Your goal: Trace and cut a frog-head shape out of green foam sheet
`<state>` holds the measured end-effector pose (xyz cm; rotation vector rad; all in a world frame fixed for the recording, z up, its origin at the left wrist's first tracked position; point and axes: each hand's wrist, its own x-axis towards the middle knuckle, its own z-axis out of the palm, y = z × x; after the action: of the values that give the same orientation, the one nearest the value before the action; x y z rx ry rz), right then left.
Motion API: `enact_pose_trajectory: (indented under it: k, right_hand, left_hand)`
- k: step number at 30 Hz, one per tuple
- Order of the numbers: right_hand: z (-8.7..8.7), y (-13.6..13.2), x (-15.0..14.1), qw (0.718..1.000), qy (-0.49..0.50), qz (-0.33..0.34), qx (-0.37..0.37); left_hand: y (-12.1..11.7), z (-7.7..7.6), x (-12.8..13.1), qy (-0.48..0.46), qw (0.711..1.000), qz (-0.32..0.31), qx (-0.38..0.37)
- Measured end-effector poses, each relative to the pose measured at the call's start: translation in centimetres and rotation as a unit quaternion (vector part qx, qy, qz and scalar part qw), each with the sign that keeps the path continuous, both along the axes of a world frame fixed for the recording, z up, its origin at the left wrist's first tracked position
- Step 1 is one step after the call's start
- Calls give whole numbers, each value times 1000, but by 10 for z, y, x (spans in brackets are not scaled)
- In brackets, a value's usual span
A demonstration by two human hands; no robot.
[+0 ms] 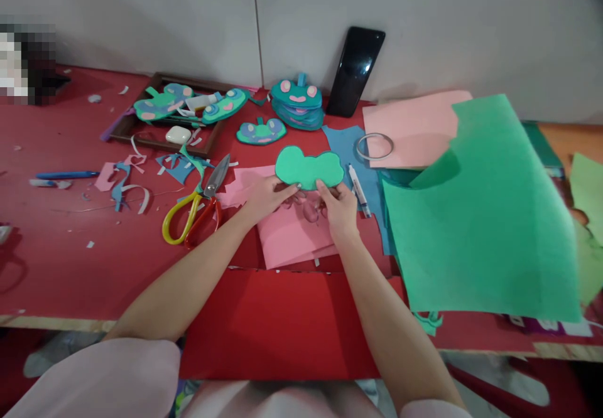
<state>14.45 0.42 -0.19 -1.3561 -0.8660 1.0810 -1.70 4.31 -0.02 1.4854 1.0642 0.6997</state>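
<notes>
A green foam cutout (308, 168) with a rounded, lobed outline is held up over the table between both hands. My left hand (272, 199) pinches its lower left edge. At its lower right, my right hand (340, 208) grips it with the thumb on the front face. Below the hands lies a folded pink sheet (294, 242). Scissors (195, 208) with one yellow and one red handle rest open to the left, and a white marker pen (359, 191) lies to the right on a blue sheet (343, 142).
Finished frog-face pieces (298, 101) sit at the back, and more fill a brown frame tray (164, 145). A black phone (357, 69) leans on the wall. Large green (480, 217) and pink sheets (414, 123) lie right, with a metal ring (374, 156). Scraps (120, 182) are scattered left.
</notes>
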Motion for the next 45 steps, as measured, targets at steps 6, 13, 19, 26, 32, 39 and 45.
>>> enact_pose_trajectory:
  k: [6, 13, 19, 26, 32, 39, 45]
  right_hand:
    - [1, 0, 0, 1000, -9, -6, -2]
    - [1, -1, 1, 1000, -15, -8, -3]
    - [0, -2, 1, 1000, -15, 7, 4]
    - [-4, -2, 1, 999, -26, 30, 18]
    - [-4, -1, 2, 998, -52, 45, 15]
    - [5, -3, -1, 987, -103, -40, 119]
    - [9, -7, -2, 981, -148, -6, 125]
  left_hand:
    - [0, -2, 2, -53, 998, -4, -19]
    - [1, 1, 2, -85, 989, 115, -38]
    - [3, -4, 1, -90, 987, 127, -39]
    - [1, -2, 2, -60, 988, 145, -3]
    - [-4, 11, 7, -66, 995, 63, -42]
    - [-1, 4, 2, -73, 996, 57, -5]
    - [-4, 11, 3, -58, 995, 73, 31]
